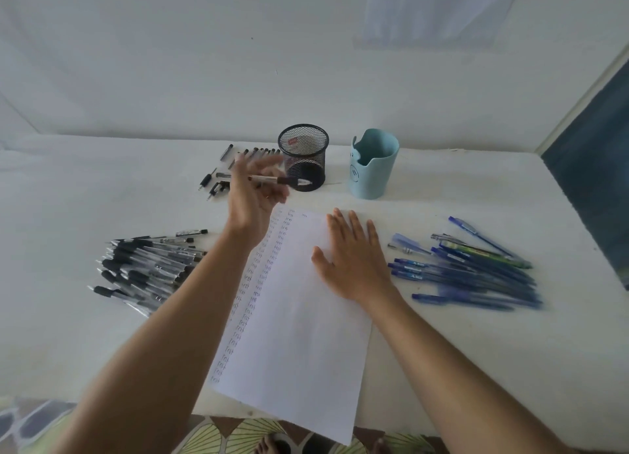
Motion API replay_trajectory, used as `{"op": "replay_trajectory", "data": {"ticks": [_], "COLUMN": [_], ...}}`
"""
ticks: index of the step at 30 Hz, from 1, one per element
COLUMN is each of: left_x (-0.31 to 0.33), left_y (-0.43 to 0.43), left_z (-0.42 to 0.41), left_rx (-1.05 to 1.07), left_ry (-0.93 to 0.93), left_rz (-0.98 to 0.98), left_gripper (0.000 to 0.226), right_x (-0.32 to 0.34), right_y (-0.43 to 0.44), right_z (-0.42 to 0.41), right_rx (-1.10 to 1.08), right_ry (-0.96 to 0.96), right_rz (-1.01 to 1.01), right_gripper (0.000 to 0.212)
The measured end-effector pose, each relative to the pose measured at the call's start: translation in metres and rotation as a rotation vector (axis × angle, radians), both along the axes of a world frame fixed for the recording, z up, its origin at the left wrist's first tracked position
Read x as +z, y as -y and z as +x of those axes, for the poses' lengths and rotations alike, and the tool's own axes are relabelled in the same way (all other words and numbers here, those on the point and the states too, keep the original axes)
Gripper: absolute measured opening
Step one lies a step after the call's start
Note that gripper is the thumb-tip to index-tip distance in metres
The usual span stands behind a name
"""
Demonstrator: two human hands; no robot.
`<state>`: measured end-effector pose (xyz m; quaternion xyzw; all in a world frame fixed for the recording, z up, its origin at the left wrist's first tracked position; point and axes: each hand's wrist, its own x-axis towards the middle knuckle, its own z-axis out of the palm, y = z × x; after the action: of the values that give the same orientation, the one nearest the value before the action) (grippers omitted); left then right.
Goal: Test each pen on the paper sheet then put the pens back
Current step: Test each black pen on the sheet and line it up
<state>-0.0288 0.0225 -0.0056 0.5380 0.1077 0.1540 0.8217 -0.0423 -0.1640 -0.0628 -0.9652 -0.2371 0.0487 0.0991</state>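
Observation:
A white paper sheet point(306, 317) lies in the middle of the table, its left part filled with columns of small written words. My left hand point(253, 195) is raised above the sheet's far left corner and holds a black pen point(282, 180) that points right, toward the black mesh cup point(304, 155). My right hand point(350, 259) lies flat on the sheet's right side with its fingers straight. A heap of black pens point(149, 270) sits to the left of the sheet. To the right is a heap of blue pens point(476, 270).
A light blue cup point(373, 164) stands right of the mesh cup. Loose pen parts and a row of black pens point(238, 162) lie behind my left hand. The white wall rises just behind the cups. The table's front edge is near me, with patterned floor below.

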Motion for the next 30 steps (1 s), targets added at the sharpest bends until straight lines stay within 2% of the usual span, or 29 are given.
{"op": "replay_trajectory", "data": {"ticks": [2,5,8,10,14,20,23,27,30], "left_x": [-0.008,-0.019,-0.027,-0.029,-0.027,-0.039,-0.041,-0.042,-0.041], "left_y": [0.003,0.006,0.005,0.005,0.011,0.007,0.007,0.008,0.008], "left_z": [0.007,0.016,0.024,0.029,0.032,0.034,0.034,0.036,0.037], "left_rx": [-0.02,-0.043,-0.024,-0.031,-0.007,0.154,0.143,0.098,0.093], "left_ry": [-0.042,-0.058,-0.122,-0.109,-0.114,-0.22,-0.202,-0.201,-0.22], "left_rz": [0.104,0.276,0.462,0.541,0.655,0.741,0.87,0.984,1.006], "left_gripper": [0.052,0.02,0.03,0.023,0.013,0.027,0.022,0.028,0.029], "right_x": [0.0,-0.001,-0.001,0.0,-0.002,-0.001,-0.002,-0.002,0.0], "right_y": [0.0,0.001,0.002,0.001,0.001,0.001,0.001,0.001,0.001], "right_z": [0.0,0.0,0.0,0.0,0.0,0.001,0.0,0.001,0.0], "right_rx": [0.005,0.003,0.008,0.008,0.006,-0.003,-0.007,-0.007,-0.005], "right_ry": [0.005,-0.008,-0.014,-0.009,0.004,0.003,0.011,0.005,0.003], "right_rz": [-0.01,-0.005,-0.008,-0.006,-0.001,0.022,0.029,0.037,0.042], "right_gripper": [0.081,0.078,0.072,0.073,0.073,0.077,0.078,0.078,0.077]}}
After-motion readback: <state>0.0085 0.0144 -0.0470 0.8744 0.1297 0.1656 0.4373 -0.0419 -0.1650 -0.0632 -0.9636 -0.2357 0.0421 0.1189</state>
